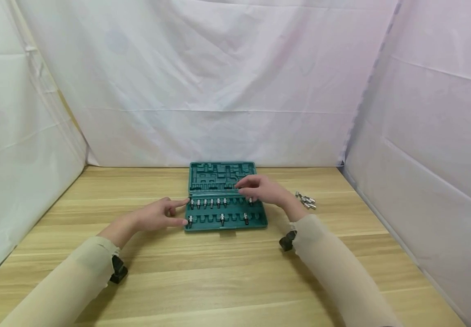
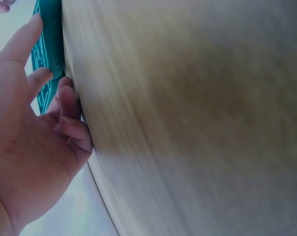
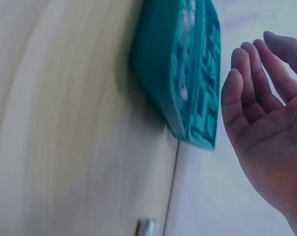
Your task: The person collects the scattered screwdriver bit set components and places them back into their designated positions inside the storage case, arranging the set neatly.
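Observation:
A green plastic socket case (image 1: 204, 229) lies open on the table, its molded lid (image 1: 202, 175) folded back on the far side. Metal bit sockets (image 1: 212, 204) with dark tips sit in some slots of its two rows; other slots are bare. My left hand (image 1: 155, 215) touches the case's left edge with straight index finger and thumb, while its remaining fingers curl in the left wrist view. Above the right part of the case hovers my right hand (image 1: 264, 188). Its fingers bend loosely with nothing visible between them in the right wrist view.
Several loose bit sockets (image 1: 307, 200) lie in a small pile on the wooden table (image 1: 202, 281), right of the case. White sheeting (image 1: 219, 91) hangs behind the table and along both sides. Each wrist wears a small black camera (image 1: 288, 241).

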{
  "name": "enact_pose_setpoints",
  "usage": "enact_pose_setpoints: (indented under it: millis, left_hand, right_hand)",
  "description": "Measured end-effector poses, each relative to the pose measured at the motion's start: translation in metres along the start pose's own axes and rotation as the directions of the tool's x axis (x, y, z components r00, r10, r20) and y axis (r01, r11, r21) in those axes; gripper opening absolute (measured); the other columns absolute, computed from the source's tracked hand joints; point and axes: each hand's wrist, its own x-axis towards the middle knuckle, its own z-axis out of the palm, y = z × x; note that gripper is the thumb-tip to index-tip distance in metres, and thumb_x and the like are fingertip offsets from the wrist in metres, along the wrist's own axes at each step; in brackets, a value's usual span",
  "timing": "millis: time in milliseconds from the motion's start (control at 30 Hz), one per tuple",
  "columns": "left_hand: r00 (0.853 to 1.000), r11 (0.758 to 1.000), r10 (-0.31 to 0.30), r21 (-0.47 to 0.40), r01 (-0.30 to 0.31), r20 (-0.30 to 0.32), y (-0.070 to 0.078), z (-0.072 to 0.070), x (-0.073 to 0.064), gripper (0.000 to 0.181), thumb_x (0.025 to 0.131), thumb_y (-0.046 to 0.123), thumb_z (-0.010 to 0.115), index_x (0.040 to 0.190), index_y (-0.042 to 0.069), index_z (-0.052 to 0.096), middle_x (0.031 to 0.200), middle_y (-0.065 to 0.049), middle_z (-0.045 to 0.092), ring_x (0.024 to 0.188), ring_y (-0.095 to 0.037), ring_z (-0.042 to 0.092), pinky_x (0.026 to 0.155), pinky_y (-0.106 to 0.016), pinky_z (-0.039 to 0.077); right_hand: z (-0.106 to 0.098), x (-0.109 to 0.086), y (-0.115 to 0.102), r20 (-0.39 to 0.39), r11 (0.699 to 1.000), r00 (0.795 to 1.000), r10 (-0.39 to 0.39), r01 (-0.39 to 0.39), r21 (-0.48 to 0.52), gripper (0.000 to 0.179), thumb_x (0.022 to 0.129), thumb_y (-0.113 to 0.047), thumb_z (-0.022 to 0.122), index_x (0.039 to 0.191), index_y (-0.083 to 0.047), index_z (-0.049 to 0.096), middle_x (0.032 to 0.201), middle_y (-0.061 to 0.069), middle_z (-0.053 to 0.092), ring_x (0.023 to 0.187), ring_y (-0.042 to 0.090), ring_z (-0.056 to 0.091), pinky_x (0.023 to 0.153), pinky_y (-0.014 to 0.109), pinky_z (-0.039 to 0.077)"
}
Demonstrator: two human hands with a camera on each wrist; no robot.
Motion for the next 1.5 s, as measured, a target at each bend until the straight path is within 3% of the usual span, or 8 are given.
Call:
enact_pose_setpoints:
  millis: [267, 500, 733, 967, 1133, 1300, 1500]
  left_hand:
    - [1.0, 1.0, 0.019, 0.004, -0.019, 0.006, 0.0, -0.002, -0.001, 0.087, 0.103, 0.047, 0.077, 0.173, 0.016, 0.035, 0.107, -0.011, 0.051, 0.092, -0.023, 0.045, 0.076, -0.037, 0.041]
    - [1.0, 1.0, 0.012, -0.01, -0.012, 0.009, -0.001, -0.002, 0.0, 0.087, 0.103, 0.046, 0.077, 0.173, 0.017, 0.035, 0.108, -0.011, 0.051, 0.092, -0.024, 0.045, 0.077, -0.039, 0.041]
    - [1.0, 1.0, 0.008, -0.006, -0.008, 0.002, -0.002, -0.001, 0.001, 0.088, 0.103, 0.048, 0.077, 0.173, 0.018, 0.035, 0.108, -0.011, 0.051, 0.092, -0.024, 0.046, 0.078, -0.039, 0.042]
    - [1.0, 1.0, 0.002, 0.002, -0.002, 0.0, -0.003, -0.001, 0.002, 0.088, 0.102, 0.051, 0.077, 0.173, 0.02, 0.035, 0.109, -0.011, 0.052, 0.093, -0.024, 0.047, 0.078, -0.039, 0.042]
    - [1.0, 1.0, 0.01, 0.001, -0.01, 0.001, -0.002, -0.001, 0.002, 0.088, 0.102, 0.049, 0.077, 0.173, 0.019, 0.035, 0.108, -0.011, 0.051, 0.092, -0.024, 0.046, 0.077, -0.039, 0.042]
    - [1.0, 1.0, 0.016, -0.001, -0.016, 0.0, -0.001, -0.001, 0.001, 0.087, 0.103, 0.047, 0.078, 0.173, 0.018, 0.036, 0.107, -0.011, 0.05, 0.091, -0.024, 0.045, 0.076, -0.038, 0.041]
    - [1.0, 1.0, 0.014, 0.005, -0.014, 0.002, -0.001, 0.0, 0.0, 0.087, 0.103, 0.048, 0.077, 0.173, 0.018, 0.035, 0.108, -0.011, 0.051, 0.092, -0.024, 0.045, 0.077, -0.039, 0.041]
  right_hand:
    - [-0.029, -0.036, 0.013, -0.034, 0.999, 0.999, 0.027, -0.028, -0.028, 0.047, 0.111, -0.043, 0.066, 0.147, -0.012, 0.068, 0.137, 0.012, 0.072, 0.11, 0.033, 0.069, 0.096, 0.062, 0.058]
    - [-0.052, -0.064, 0.037, -0.081, 0.993, 0.99, 0.112, -0.114, -0.022, 0.05, 0.109, -0.047, 0.068, 0.147, -0.014, 0.069, 0.132, 0.022, 0.07, 0.102, 0.037, 0.066, 0.086, 0.049, 0.058]
    - [-0.075, -0.09, 0.059, -0.136, 0.984, 0.976, 0.169, -0.175, -0.04, 0.047, 0.109, -0.048, 0.068, 0.143, -0.015, 0.072, 0.111, 0.023, 0.068, 0.087, 0.043, 0.061, 0.062, 0.042, 0.051]
    - [-0.097, -0.114, 0.082, -0.177, 0.977, 0.965, 0.195, -0.206, -0.047, 0.044, 0.108, -0.042, 0.071, 0.139, -0.01, 0.074, 0.123, 0.017, 0.075, 0.094, 0.026, 0.067, 0.083, 0.042, 0.06]
    - [-0.111, -0.129, 0.095, -0.184, 0.971, 0.96, 0.21, -0.226, -0.073, 0.039, 0.11, -0.032, 0.07, 0.139, -0.006, 0.073, 0.131, 0.017, 0.075, 0.105, 0.022, 0.07, 0.089, 0.038, 0.06]
    - [-0.12, -0.138, 0.11, -0.199, 0.955, 0.952, 0.233, -0.262, -0.136, 0.035, 0.107, -0.025, 0.073, 0.136, -0.006, 0.075, 0.124, 0.015, 0.077, 0.1, 0.015, 0.065, 0.083, 0.03, 0.054]
    - [-0.125, -0.141, 0.121, -0.174, 0.933, 0.939, 0.296, -0.323, -0.16, 0.035, 0.102, -0.026, 0.079, 0.131, -0.006, 0.078, 0.105, 0.007, 0.076, 0.088, 0.014, 0.064, 0.076, 0.029, 0.053]
